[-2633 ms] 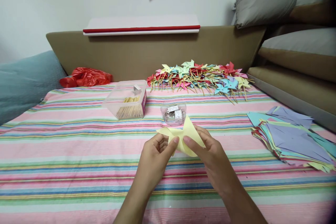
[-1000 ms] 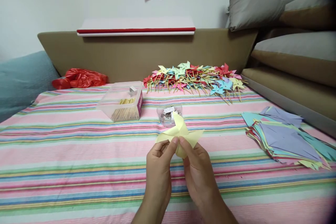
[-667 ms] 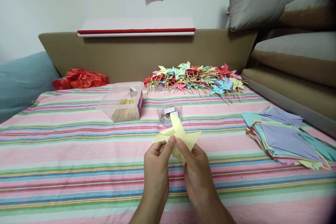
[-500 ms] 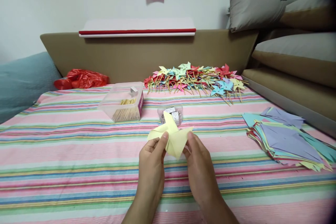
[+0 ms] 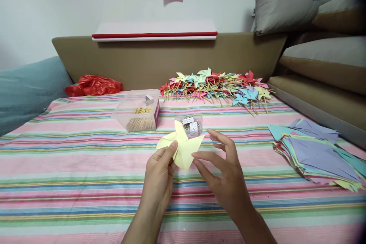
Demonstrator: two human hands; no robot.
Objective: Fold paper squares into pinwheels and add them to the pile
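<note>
L hand (image 5: 160, 169) has a pale yellow paper pinwheel (image 5: 183, 148) clamped btwn thumb & fingers, thumb pressed on the front nr the middle, blades fanned out, one pointing up. Pinwheel's held up in front of the person, abt centre of view, over the striped cloth (image 5: 85, 198). R hand (image 5: 224, 173) is at the pinwheel's R edge: thumb & index tips close tog. at the lower R blade, other fingers spread apart & clear of the paper; can't tell if those two tips actually pinch it. Just behind the pinwheel, partly covered by its top blade, sits a small clear tub (image 5: 197, 131) w/ dark metal bits & white labels. Farther back on the L, a clear plastic box (image 5: 121, 110) w/ a bundle of thin wooden sticks inside. Far L, a crumpled red plastic bag (image 5: 98, 85). At back, R of centre, a big heap of finished pinwheels (image 5: 214, 84) on sticks, mixed colours. Over on the R, a loose stack of cut paper (image 5: 320, 156), lilac on top, w/ red, green, yellow & blue edges showing.
</note>
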